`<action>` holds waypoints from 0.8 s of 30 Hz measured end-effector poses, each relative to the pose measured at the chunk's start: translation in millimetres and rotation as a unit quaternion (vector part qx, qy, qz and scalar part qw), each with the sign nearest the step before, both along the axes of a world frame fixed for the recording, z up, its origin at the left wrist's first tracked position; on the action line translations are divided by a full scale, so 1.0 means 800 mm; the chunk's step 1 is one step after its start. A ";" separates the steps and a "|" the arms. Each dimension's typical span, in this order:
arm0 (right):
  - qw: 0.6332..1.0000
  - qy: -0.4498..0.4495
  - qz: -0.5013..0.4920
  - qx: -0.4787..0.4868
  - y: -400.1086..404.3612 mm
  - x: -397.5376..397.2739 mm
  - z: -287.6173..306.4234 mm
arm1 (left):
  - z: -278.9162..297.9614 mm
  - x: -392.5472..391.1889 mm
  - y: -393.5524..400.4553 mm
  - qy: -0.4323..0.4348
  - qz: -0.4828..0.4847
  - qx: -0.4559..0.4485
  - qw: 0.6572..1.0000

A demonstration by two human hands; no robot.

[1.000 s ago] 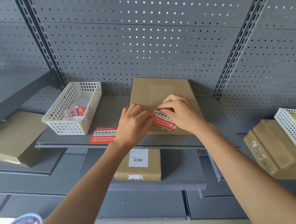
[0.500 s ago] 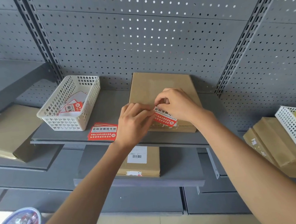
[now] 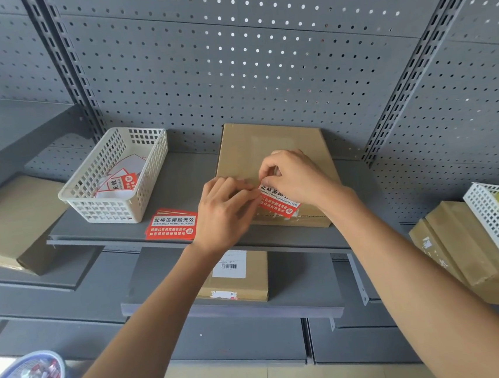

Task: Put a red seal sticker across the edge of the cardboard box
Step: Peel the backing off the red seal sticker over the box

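A flat cardboard box [image 3: 271, 144] lies on the grey shelf [image 3: 180, 177]. Over its near part both hands hold one red seal sticker [image 3: 278, 202] with white lettering, tilted. My left hand [image 3: 224, 211] pinches the sticker's left corner. My right hand [image 3: 294, 175] grips its upper edge from above. Whether the sticker touches the box I cannot tell; the hands hide its upper part. Torn white sticker remains show on the box's front edge below it.
A small stack of red seal stickers [image 3: 172, 225] lies on the shelf left of my hands. A white basket [image 3: 113, 177] holds more stickers. Another box [image 3: 238, 276] sits on the lower shelf. Boxes stand at far left [image 3: 8, 224] and right [image 3: 461, 247].
Both hands with the sticker stay over the box's near part; the sticker's tilt and my finger grip shifted slightly. The camera view tipped a little.
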State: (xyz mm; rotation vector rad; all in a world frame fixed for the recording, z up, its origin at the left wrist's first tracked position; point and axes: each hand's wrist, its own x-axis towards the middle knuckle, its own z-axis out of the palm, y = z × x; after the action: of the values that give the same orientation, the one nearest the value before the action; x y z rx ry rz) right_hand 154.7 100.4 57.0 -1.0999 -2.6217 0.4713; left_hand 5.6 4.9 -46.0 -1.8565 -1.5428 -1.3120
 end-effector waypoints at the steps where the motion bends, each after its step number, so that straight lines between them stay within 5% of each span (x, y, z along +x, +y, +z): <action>1: 1.000 0.005 0.001 0.001 0.000 0.001 -0.001 | 0.000 0.001 0.000 -0.001 0.001 0.001 1.000; 24: 0.991 0.104 -0.007 0.083 -0.017 0.014 -0.033 | -0.003 0.006 0.000 -0.013 0.011 0.013 1.000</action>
State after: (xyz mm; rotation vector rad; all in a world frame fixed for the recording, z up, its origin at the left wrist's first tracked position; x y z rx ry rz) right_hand 166.2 86.9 30.2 -0.9612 -2.4210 0.3365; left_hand 10.8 4.6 -48.3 -1.8077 -1.5488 -1.3452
